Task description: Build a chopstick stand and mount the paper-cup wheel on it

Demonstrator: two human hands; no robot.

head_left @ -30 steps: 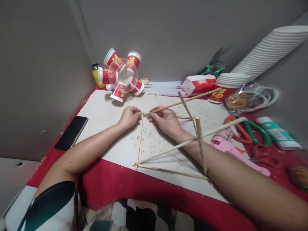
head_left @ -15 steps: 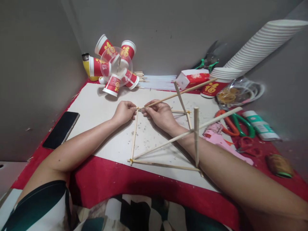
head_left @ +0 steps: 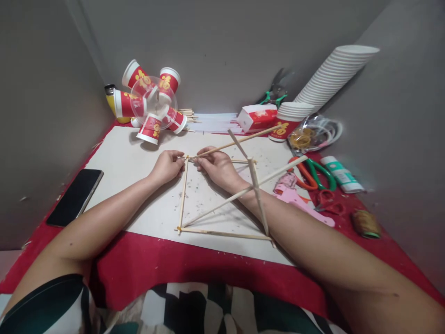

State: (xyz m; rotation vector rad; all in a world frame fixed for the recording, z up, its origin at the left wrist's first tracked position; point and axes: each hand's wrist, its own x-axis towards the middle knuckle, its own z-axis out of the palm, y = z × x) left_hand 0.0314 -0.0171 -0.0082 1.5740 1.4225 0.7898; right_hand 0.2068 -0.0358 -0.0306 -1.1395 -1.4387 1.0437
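Observation:
A frame of thin wooden sticks (head_left: 225, 234) lies on a pale board (head_left: 146, 222), with slanting sticks rising from it and crossing on its right side. At its far left corner, my left hand (head_left: 167, 168) is closed in a pinch; whatever lies between its fingertips is too small to make out. My right hand (head_left: 219, 168) sits just right of that corner, fingers closed around the low end of a slanting wooden stick (head_left: 250, 137). Yellowish bands bind the corners, one showing at the near left. My right forearm passes beneath the near slanting stick.
A wheel of red-and-white paper cups (head_left: 153, 102) stands at the back left, a phone (head_left: 74, 197) at the left. Along the right are stacked cups (head_left: 333, 76), pliers (head_left: 316, 171), a pink glue gun (head_left: 295, 197), red scissors (head_left: 328, 202) and a thread spool (head_left: 365, 223).
The view has shifted, so most things appear farther left. The crossed sticks on the right of the frame lean more to the left. Both hands stay at the same corner.

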